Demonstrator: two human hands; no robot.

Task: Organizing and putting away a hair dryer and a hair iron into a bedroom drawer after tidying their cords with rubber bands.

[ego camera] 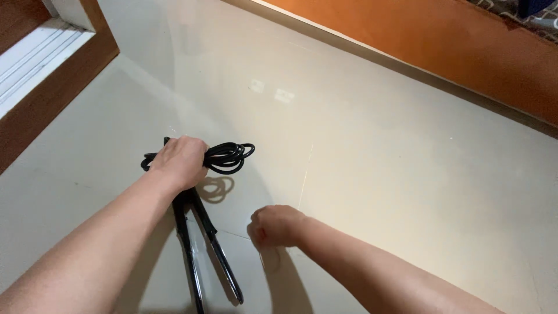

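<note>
Left hand (181,161) closed over coiled black cord (229,157), hiding hair straightener (203,250) hinge; right hand (276,225) fisted, contents unclear.

- Your head camera looks steeply down and forward at the pale floor (378,163), close above your arms.
- The orange wall (465,52) runs toward two o'clock.

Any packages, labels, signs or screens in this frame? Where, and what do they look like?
None in view. Only a black hair straightener with its coiled black cord under the left hand, the closed right hand beside it, the beige tiled floor and an orange wall.
</note>
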